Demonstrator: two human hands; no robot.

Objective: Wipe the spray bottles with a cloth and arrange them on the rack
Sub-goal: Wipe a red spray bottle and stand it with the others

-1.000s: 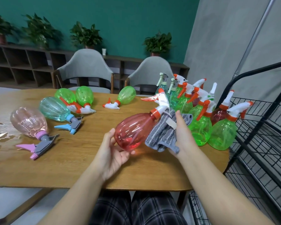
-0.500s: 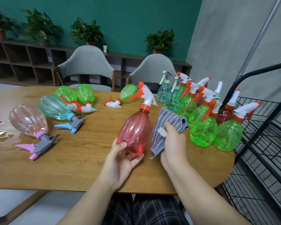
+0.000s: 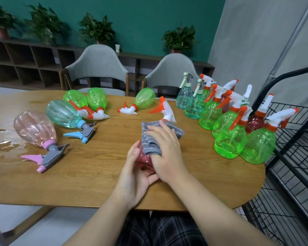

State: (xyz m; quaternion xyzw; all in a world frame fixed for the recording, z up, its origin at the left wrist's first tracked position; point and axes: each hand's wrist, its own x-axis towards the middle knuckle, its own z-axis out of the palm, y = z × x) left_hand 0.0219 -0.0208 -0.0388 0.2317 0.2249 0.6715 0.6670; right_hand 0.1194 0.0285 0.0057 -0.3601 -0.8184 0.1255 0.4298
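Left hand (image 3: 132, 176) cups red spray bottle (image 3: 144, 159) base just above the surface (image 3: 96, 174) near edge, right hand (image 3: 164, 151) presses grey cloth (image 3: 152, 137) flat over it, fingers spread, upright bottles (image 3: 229, 128) clustered beyond, by black rack (image 3: 295, 157).

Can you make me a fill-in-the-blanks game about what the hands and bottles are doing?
1. The right hand presses a ____ cloth on the red bottle.
2. The left hand holds that bottle from ____.
3. The pink bottle is lying on its ____ on the table.
4. The black rack holds ____ bottles so far.

Missing words: grey; below; side; no
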